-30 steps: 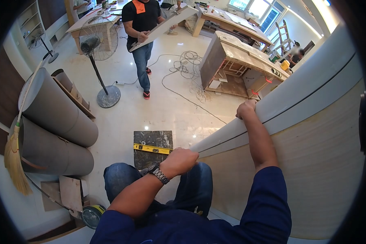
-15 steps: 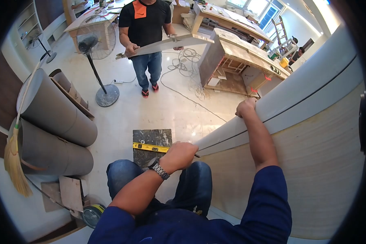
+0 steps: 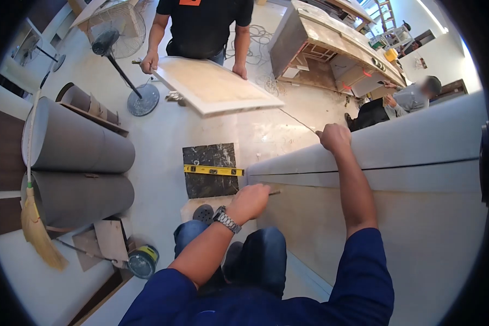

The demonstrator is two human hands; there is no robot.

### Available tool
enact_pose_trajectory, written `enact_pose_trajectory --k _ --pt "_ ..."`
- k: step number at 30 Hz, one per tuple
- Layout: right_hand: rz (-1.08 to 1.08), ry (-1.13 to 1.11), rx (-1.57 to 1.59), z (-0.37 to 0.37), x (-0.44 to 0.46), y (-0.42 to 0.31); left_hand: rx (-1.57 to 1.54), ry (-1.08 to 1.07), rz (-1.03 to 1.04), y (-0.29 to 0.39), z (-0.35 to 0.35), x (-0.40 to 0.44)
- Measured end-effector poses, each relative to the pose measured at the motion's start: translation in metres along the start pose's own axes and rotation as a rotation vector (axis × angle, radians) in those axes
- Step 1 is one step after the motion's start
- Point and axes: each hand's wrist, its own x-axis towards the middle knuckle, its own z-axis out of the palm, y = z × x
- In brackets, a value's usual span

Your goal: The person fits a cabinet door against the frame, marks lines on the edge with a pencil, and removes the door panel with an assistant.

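My left hand (image 3: 249, 202), with a metal watch on its wrist, is closed round a thin stick-like tool, whose tip (image 3: 275, 192) pokes out to the right by the wooden panel (image 3: 309, 217). At the far edge of the long pale grey piece (image 3: 407, 144), my right hand (image 3: 334, 137) rests with bent fingers; whether they grip that edge is hidden. A yellow spirit level (image 3: 212, 170) lies across a dark, paint-spotted board (image 3: 209, 187) on the floor. Ahead, a person in a black shirt (image 3: 206, 30) holds a white-framed panel (image 3: 212, 87) in both hands.
Two grey rolls (image 3: 81, 141) and a straw broom (image 3: 41, 236) stand at left, with a bucket (image 3: 143, 261) below. A fan (image 3: 142, 99) stands behind them. A wooden cabinet (image 3: 315, 60) is at the back; a seated person (image 3: 405, 100) is beyond the grey piece.
The view has turned and tilted down. The person in black has come nearer, with the panel now held flatter. My left hand is a little lower, apart from the grey piece's end. The seated person shows nearer.
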Motion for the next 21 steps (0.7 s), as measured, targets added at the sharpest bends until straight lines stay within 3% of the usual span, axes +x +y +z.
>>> enact_pose_trajectory --k 4,7,9,14,16,19,21 --pt "-0.109 0.189 0.392 -0.023 -0.032 -0.002 -0.196 -0.039 -0.145 -0.015 0.013 -0.001" --pt "-0.157 0.259 0.749 -0.06 -0.08 0.0 -0.461 -0.025 -0.384 -0.014 0.024 -0.014" --pt "-0.227 0.351 0.946 -0.083 -0.125 0.013 -0.615 0.057 -0.477 -0.008 0.025 -0.033" --pt "-0.365 0.785 0.871 -0.185 -0.256 0.073 -0.652 0.161 -0.619 -0.009 -0.004 -0.112" --pt "-0.381 0.996 0.831 -0.212 -0.299 0.107 -0.516 0.237 -0.571 -0.026 -0.009 -0.151" --pt "-0.348 1.266 0.701 -0.25 -0.357 0.16 -0.391 0.121 -0.771 0.006 -0.078 -0.182" --pt "-0.241 1.364 0.608 -0.265 -0.39 0.189 -0.402 0.089 -0.774 0.024 -0.101 -0.192"
